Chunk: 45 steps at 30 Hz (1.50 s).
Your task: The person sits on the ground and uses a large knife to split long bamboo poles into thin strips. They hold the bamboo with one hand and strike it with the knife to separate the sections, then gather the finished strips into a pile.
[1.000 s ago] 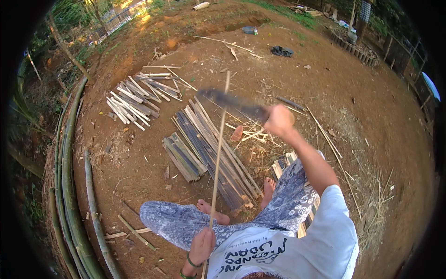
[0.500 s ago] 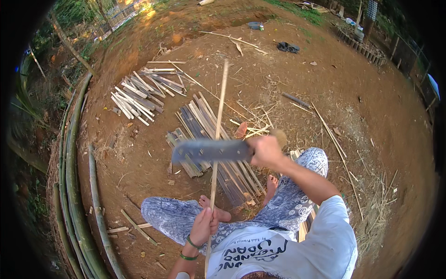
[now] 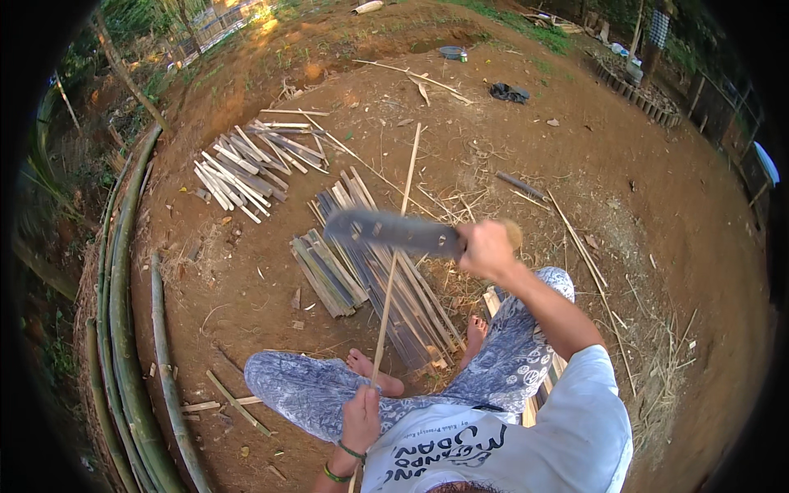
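My left hand (image 3: 360,421) is closed around a long, thin bamboo strip (image 3: 385,320) near my lap. The strip slants up and away from me, its far end free above the ground. In my right hand (image 3: 489,249) is the handle of a machete (image 3: 394,232). Its broad dark blade, slightly blurred, points left and crosses in front of the strip; whether the two touch I cannot tell. Below lies a bundle of long split bamboo slats (image 3: 403,304) between my bare feet and the far side, with a shorter bundle (image 3: 329,271) at its left.
A pile of short pale and dark bamboo pieces (image 3: 246,168) lies far left. Long green bamboo poles (image 3: 126,329) run along the left edge. Thin strips (image 3: 579,238) and shavings (image 3: 657,370) litter the soil at right. A black crumpled item (image 3: 509,93) lies farther off.
The machete and my right hand have moved away from me and slightly right. My left hand has come a little nearer my body, and the strip's far end has swung right.
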### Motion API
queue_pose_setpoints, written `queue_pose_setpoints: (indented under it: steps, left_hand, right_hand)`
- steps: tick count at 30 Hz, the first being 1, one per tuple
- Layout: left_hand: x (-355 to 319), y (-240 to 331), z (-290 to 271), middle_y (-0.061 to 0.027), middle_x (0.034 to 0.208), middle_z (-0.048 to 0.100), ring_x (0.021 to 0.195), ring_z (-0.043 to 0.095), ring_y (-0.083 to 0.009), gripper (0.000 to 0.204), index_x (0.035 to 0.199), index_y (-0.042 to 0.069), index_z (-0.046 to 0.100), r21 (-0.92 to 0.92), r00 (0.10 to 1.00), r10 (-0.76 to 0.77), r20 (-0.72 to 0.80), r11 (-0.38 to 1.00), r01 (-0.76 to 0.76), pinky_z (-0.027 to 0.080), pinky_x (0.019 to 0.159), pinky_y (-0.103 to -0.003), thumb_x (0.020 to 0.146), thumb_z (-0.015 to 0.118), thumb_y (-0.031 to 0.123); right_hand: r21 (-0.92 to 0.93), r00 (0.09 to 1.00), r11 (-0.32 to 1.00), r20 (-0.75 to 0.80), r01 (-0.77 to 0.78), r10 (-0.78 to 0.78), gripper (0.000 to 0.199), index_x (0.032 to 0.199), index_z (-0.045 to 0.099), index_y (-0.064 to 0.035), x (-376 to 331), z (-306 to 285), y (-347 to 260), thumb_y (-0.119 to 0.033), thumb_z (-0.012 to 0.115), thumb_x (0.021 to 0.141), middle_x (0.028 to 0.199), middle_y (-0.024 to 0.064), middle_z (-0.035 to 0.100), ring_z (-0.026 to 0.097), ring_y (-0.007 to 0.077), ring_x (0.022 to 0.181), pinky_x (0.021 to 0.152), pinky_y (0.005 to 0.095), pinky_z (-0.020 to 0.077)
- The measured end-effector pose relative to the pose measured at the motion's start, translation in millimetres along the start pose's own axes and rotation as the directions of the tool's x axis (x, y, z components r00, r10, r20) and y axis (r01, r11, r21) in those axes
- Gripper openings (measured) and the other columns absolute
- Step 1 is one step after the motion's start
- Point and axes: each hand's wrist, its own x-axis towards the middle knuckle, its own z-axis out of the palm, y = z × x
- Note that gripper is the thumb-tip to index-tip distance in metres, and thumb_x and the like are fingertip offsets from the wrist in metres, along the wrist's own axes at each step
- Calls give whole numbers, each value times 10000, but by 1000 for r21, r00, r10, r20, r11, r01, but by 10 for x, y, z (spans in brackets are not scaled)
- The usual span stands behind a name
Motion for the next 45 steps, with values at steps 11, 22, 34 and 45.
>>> queue_pose_setpoints:
  steps: [11,22,34,45]
  left_hand:
    - [61,99,-220,-170,581,488,502,507,-327,285,807,6,514,56,999,12,35,998,-14,365,497,-405,1034,466,170]
    - [-854,-410,-445,-78,580,525,500,531,-179,311,803,15,566,25,990,-41,135,999,38,400,487,-330,1040,458,185]
    - [451,32,-277,68,607,332,457,283,-40,342,879,97,477,-600,828,-318,461,577,555,236,402,-213,1087,368,347]
    - [302,-36,-69,25,602,468,511,434,-81,348,833,30,539,1,997,26,75,1000,-26,340,469,-260,1068,401,246]
  right_hand:
    - [-68,962,965,-89,252,-257,395,993,706,-42,43,201,21,-141,715,610,646,121,662,665,264,583,578,417,552]
    - [-78,845,842,-38,-534,533,287,975,755,-51,713,-72,1367,-266,682,799,903,182,737,728,303,834,785,431,582]
    - [62,998,998,61,-12,8,256,884,715,-82,-248,313,-187,-149,725,637,754,140,706,706,302,707,651,433,575]
    - [-12,994,994,-8,-112,112,211,901,728,-54,-8,176,-96,-121,699,703,710,146,695,685,278,626,641,420,577]
